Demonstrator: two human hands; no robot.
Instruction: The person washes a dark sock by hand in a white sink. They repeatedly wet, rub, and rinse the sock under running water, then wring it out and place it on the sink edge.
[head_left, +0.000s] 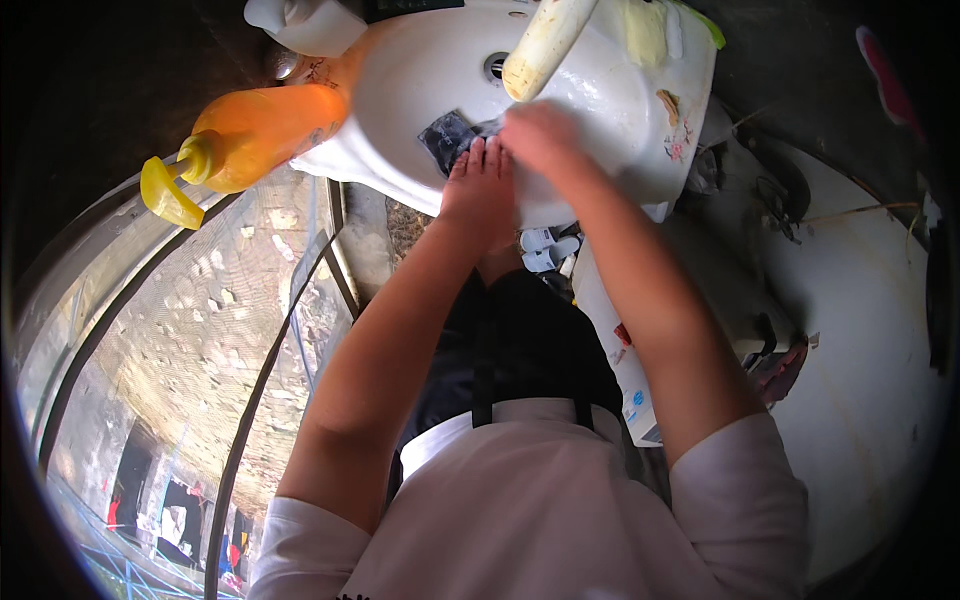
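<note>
A dark, wet-looking flat piece, perhaps cloth (448, 137), lies against the inner wall of a white washbasin (397, 75). My left hand (482, 176) presses its fingertips on the near right part of this piece, fingers extended. Just right of it, my right hand (541, 135) is blurred, its fingers curled at a greyish part beside the dark piece. Whether the right hand grips that part or rubs over it cannot be told. Both hands are in the basin, below the whitish spout (547, 49) and the drain (496, 67).
An orange bottle with a yellow pump (262, 131) stands at the basin's left rim. A yellowish cloth or sponge (645, 34) and a brown scrap (668, 107) lie on the right rim. Light blue slippers (550, 251) are on the floor below. A mesh-covered window (217, 322) is at left.
</note>
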